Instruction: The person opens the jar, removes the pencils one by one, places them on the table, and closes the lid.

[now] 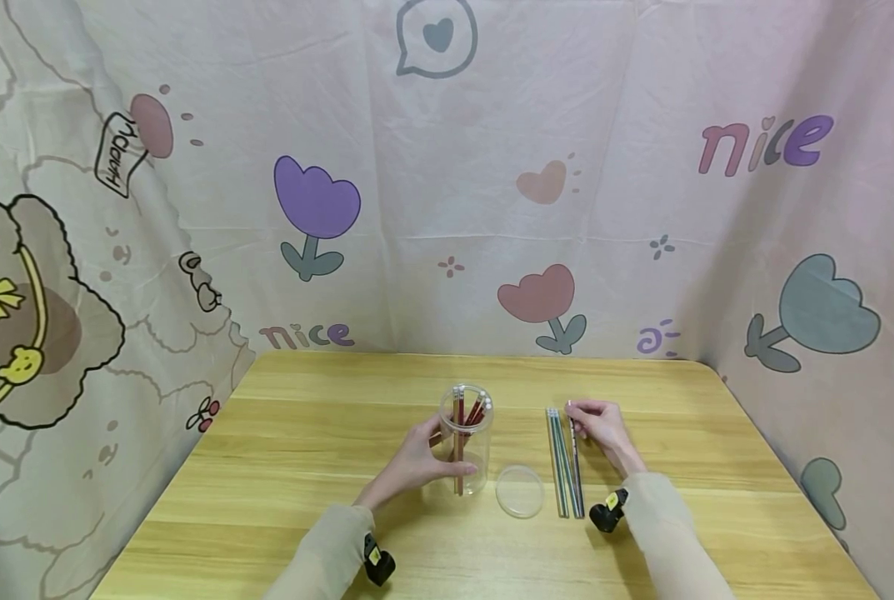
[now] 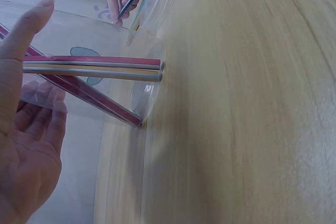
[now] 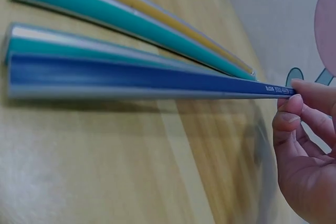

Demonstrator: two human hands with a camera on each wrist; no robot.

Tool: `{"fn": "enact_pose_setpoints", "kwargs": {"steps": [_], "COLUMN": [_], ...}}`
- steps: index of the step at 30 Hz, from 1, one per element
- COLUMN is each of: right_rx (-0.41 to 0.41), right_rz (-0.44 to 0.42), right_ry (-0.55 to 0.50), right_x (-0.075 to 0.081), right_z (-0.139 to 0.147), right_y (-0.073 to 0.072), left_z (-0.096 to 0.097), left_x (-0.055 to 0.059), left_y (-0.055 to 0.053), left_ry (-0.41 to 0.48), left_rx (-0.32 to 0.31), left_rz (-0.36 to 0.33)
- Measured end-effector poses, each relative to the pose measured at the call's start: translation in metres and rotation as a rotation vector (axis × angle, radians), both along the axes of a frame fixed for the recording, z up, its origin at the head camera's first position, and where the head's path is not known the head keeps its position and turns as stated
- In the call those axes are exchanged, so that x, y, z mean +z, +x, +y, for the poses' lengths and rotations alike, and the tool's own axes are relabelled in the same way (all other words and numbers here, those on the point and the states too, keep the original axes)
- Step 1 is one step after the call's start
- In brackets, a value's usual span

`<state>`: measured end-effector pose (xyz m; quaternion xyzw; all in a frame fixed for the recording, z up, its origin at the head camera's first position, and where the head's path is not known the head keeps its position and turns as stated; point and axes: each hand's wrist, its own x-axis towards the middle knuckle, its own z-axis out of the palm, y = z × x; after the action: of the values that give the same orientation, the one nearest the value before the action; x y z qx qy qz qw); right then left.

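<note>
My left hand [image 1: 415,458] grips a clear plastic jar [image 1: 483,446], thumb on the near side and fingers round the far side. Inside the jar several pencils [image 2: 94,62], red and yellowish, lean with their eraser ends up. On the right, my right hand [image 1: 602,423] pinches the far end of a dark blue pencil [image 3: 147,78] between thumb and finger. That pencil slants beside two teal pencils [image 3: 131,20] and a yellow pencil [image 3: 173,18] lying on the table. Whether its near end touches the table cannot be told.
A clear round lid [image 1: 520,492] lies flat on the wooden table [image 1: 327,433], between the jar and the loose pencils. Printed cloth [image 1: 432,183] hangs behind the table's far edge and along both sides.
</note>
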<state>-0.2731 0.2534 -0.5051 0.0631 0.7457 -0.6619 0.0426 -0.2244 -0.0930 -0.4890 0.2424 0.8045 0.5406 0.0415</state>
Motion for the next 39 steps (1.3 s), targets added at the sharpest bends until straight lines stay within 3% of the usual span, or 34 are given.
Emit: {"fn": "enact_pose_setpoints", "kwargs": {"steps": [15, 39], "right_rx": [-0.029, -0.027], "right_rz": [0.030, 0.023], "right_ry": [0.143, 0.238], "right_x": [-0.008, -0.013], "right_z": [-0.004, -0.012], "right_y": [-0.003, -0.009], "left_z": [0.000, 0.000], "left_x": [0.000, 0.001], "left_y": [0.000, 0.000], "left_ry": [-0.009, -0.005], "left_rx": [0.005, 0.003], "left_rz": [-0.001, -0.006]}}
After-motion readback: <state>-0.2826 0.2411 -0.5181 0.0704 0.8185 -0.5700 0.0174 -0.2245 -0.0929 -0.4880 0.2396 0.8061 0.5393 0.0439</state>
